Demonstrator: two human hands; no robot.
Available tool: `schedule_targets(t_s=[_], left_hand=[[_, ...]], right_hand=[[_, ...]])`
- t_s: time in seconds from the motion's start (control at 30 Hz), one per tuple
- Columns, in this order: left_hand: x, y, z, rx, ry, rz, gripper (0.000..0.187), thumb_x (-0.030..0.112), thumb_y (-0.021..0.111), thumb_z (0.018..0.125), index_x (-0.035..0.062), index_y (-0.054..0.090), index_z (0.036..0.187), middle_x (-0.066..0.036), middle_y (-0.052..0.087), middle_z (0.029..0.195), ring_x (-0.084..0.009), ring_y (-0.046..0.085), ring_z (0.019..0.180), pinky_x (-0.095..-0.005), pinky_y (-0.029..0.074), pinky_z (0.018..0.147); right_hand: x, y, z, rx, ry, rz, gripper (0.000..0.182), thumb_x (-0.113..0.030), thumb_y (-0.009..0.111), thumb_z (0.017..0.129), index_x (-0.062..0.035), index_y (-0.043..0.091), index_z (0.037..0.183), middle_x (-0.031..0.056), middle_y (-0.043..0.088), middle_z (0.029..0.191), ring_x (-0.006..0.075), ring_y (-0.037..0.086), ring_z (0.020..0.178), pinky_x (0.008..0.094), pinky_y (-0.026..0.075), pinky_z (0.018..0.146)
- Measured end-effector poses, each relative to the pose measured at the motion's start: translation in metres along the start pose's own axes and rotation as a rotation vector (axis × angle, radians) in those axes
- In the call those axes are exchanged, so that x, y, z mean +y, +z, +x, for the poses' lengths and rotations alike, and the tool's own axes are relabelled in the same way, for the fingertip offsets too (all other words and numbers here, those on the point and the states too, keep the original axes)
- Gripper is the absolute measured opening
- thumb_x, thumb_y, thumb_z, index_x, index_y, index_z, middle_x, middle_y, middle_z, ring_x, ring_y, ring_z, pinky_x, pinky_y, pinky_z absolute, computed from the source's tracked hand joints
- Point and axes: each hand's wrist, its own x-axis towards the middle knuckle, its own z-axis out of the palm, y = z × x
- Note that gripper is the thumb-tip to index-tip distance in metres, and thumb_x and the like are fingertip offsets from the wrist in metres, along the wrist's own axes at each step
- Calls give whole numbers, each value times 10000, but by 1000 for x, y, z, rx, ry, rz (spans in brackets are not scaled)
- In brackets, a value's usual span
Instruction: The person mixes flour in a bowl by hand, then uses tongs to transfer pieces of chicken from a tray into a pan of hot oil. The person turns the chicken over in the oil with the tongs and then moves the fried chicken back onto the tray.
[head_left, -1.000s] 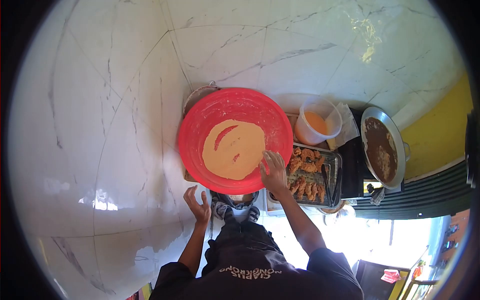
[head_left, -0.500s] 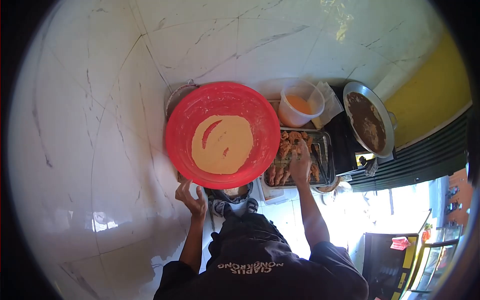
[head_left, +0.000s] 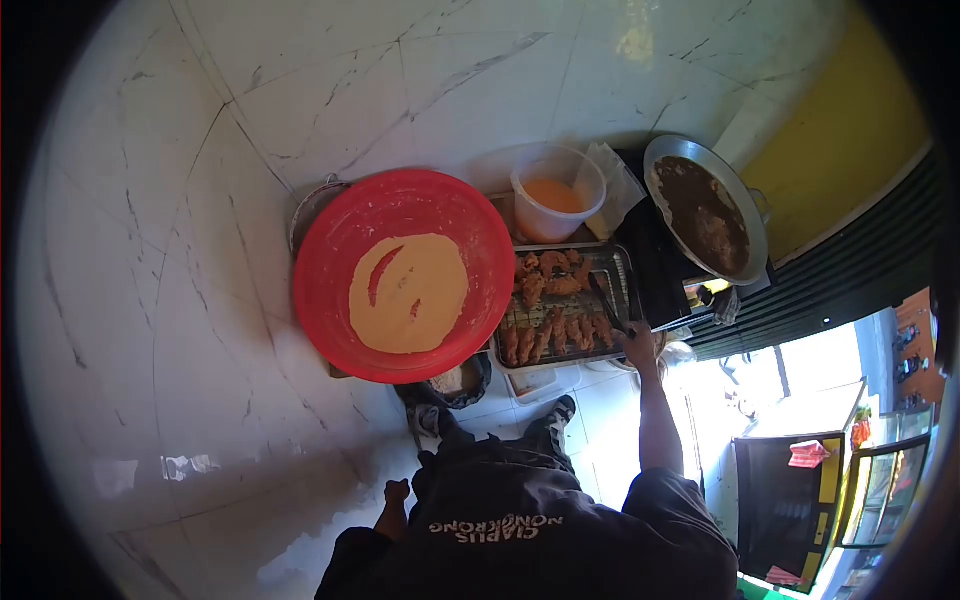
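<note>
A: Marble-patterned floor tiles fill the frame; red basin (head_left: 400, 275) of yellow batter sits centre left, wire tray (head_left: 622, 262) of fried pieces (head_left: 555, 305) just right of it.

B: And the right hand (head_left: 637, 346)?

A: At the tray's lower right corner, closed around dark tongs (head_left: 608, 303) lying over the rack. A firm grip near the handle end, I judge, gives best control.

B: The left hand (head_left: 397, 492)?

A: Low in the frame beside the torso, apparently curled, touching nothing; how far open, I cannot tell.
</note>
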Motion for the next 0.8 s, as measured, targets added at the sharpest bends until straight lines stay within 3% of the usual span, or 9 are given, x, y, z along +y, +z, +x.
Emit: schedule_targets(t_s=[0.17,0.2,0.23,0.3,0.37,0.43,0.63,0.7,0.8], left_hand=[[62,-29,-19,-109,-151,-757,172,227,567,842,68,619,880,-89,617,722,-213,600,546,-399,484,465],[96,-45,-25,-69,-390,-1001,169,237,589,844,79,620,896,-53,613,712,-173,580,526,-357,458,430],[111,-42,-22,37,-296,-985,203,275,609,847,80,615,903,-36,593,698,-165,567,522,-336,438,417],[161,-59,-27,3,-273,-1010,258,308,538,882,108,557,1043,-76,594,939,-231,594,813,-466,480,707],[225,-75,-31,80,-215,-1212,272,313,605,861,67,611,977,-34,606,775,-158,599,637,-323,485,528],[293,-103,-47,42,-130,-1182,291,320,580,892,67,594,1036,-37,610,848,-159,615,724,-312,505,615],[417,-126,-63,1,104,-1589,348,342,488,959,35,522,1117,-121,621,1013,-243,636,928,-379,536,770],[443,-131,-75,-197,39,-1939,338,306,472,966,4,501,1116,-203,580,1127,-318,591,1058,-434,514,879],[462,-123,-79,-336,112,-2012,326,239,484,958,-42,469,1122,-236,545,1172,-352,530,1143,-459,478,953]], right_hand=[[-1,5,9,48,-73,83,801,-322,758,715,7,373,1336,268,507,1224,412,488,1139,452,390,973],[3,6,12,49,-101,61,875,-338,750,720,5,300,1388,291,481,1256,428,466,1168,463,373,992],[5,6,14,43,-108,68,875,-338,750,720,5,300,1388,291,481,1256,428,466,1168,463,373,992],[1,-2,19,-106,-54,-50,998,-353,738,743,47,133,1429,344,410,1301,468,398,1233,470,348,1022],[-4,-9,23,-153,-56,-28,1002,-347,721,761,51,91,1431,361,364,1322,483,371,1244,474,338,1029],[4,-10,26,-211,-45,-3,1006,-341,704,779,55,49,1433,379,317,1344,499,343,1255,478,328,1036],[16,-5,33,-258,-209,27,941,-257,640,835,52,-23,1428,416,203,1356,557,303,1231,535,314,1022],[16,-9,27,-230,-252,30,881,-210,604,856,52,-13,1428,426,210,1321,592,306,1186,567,312,999],[13,-23,21,-247,-305,131,832,-175,573,871,57,-1,1427,441,237,1275,614,318,1143,584,314,978]])
